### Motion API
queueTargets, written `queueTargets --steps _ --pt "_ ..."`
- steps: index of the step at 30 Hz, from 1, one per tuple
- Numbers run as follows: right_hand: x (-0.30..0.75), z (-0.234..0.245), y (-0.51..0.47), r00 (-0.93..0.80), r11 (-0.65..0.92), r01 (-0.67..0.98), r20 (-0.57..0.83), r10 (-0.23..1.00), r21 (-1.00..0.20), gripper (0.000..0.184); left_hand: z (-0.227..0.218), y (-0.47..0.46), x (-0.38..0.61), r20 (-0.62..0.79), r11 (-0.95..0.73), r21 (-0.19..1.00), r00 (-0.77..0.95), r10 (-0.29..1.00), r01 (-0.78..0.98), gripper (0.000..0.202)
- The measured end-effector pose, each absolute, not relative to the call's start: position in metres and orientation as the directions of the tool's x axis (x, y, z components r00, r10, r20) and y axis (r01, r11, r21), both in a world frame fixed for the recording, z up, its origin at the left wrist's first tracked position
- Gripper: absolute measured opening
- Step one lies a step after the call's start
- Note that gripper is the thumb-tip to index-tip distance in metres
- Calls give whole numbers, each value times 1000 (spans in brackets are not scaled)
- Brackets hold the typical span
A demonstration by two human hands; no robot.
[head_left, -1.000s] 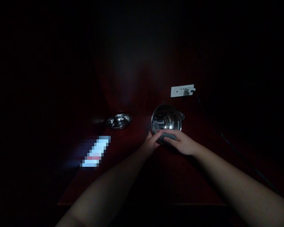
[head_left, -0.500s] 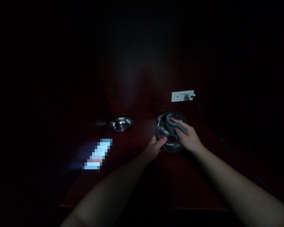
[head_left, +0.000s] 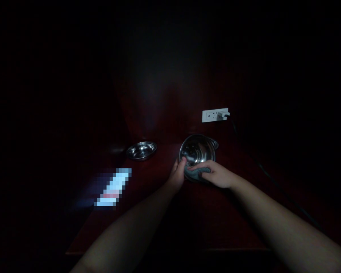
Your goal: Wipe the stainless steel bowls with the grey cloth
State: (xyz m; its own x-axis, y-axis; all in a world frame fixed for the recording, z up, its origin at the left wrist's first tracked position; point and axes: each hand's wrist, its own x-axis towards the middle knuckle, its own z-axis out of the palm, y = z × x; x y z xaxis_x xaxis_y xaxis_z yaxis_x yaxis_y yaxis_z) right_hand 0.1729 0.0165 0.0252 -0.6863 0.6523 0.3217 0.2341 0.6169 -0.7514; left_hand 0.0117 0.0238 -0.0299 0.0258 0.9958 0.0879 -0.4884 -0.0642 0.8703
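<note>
A shiny steel bowl (head_left: pixel 199 146) is tilted so that its inside faces me. My left hand (head_left: pixel 177 176) grips its left side, thumb over the rim and fingers hidden behind. A grey-green cloth (head_left: pixel 195 173) is pressed against the bowl's near rim by my right hand (head_left: pixel 219 174), whose fingers are closed on it. Behind the bowl's upper right edge shows part of another shiny metal item (head_left: pixel 214 143); its kind is hard to make out.
A shallow steel dish (head_left: pixel 142 151) rests to the left on the dark red table (head_left: pixel 147 182). Nearer me glows a blurred-out bright screen (head_left: pixel 113 187). A white wall socket (head_left: pixel 215 115) holds a plug, and a dark cable (head_left: pixel 272 180) runs along the right.
My right hand has brought the cloth from inside the bowl down to its near rim. The bowl has shifted slightly left and turned, and the metal item behind now shows at its right.
</note>
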Motion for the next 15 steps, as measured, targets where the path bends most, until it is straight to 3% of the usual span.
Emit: queueTargets --steps 4,8,15 --pt "174 26 16 -706 651 339 274 653 -679 47 -26 24 11 62 -53 878 3 998 -476 58" --pt "179 25 20 -675 680 509 245 696 -527 43 -18 22 13 117 -110 842 -21 993 -528 54" --pt "186 16 30 -610 685 650 312 728 -329 41 -13 19 12 171 -155 842 -17 985 -517 45"
